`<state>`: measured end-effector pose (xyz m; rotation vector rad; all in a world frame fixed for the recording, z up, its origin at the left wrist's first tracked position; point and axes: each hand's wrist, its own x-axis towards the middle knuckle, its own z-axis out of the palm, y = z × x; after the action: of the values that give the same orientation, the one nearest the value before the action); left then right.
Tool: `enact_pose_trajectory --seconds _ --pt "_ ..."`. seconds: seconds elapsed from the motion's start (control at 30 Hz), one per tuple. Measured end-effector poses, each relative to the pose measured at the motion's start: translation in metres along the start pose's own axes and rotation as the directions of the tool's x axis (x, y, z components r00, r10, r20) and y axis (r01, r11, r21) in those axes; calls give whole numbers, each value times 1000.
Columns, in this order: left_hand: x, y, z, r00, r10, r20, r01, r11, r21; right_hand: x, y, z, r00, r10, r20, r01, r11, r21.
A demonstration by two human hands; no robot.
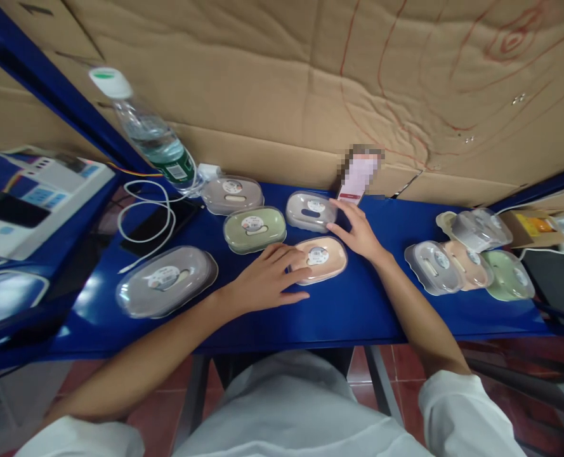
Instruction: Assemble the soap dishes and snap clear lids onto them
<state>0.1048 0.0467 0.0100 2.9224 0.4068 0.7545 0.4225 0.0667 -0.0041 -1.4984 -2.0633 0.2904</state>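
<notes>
At centre frame, a left hand point(267, 279) lies flat, fingers spread, on a peach oval plastic case point(320, 258) on the blue table point(348, 311); the right hand point(358, 231), fingers loose, touches its far edge, apparently positioning it; a firm grasp seems needed next.

Nine lidded plastic cases lie on the blue table point(358, 304): five on the left, namely one large grey point(166, 280), one brown-grey point(232, 193), one green point(254, 228), one clear grey point(310, 211) and one peach point(322, 259), and four clustered at right point(472, 254). One water bottle point(151, 136), one white cable point(146, 212).
</notes>
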Motion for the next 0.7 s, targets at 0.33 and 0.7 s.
enact_pose_trajectory --seconds 0.33,0.7 --pt "0 6 2 996 74 -42 -72 996 51 -25 -1 -11 999 -26 -19 29 990 135" --pt "1 0 4 992 5 -123 22 976 217 -53 10 -66 973 170 157 -179 983 39"
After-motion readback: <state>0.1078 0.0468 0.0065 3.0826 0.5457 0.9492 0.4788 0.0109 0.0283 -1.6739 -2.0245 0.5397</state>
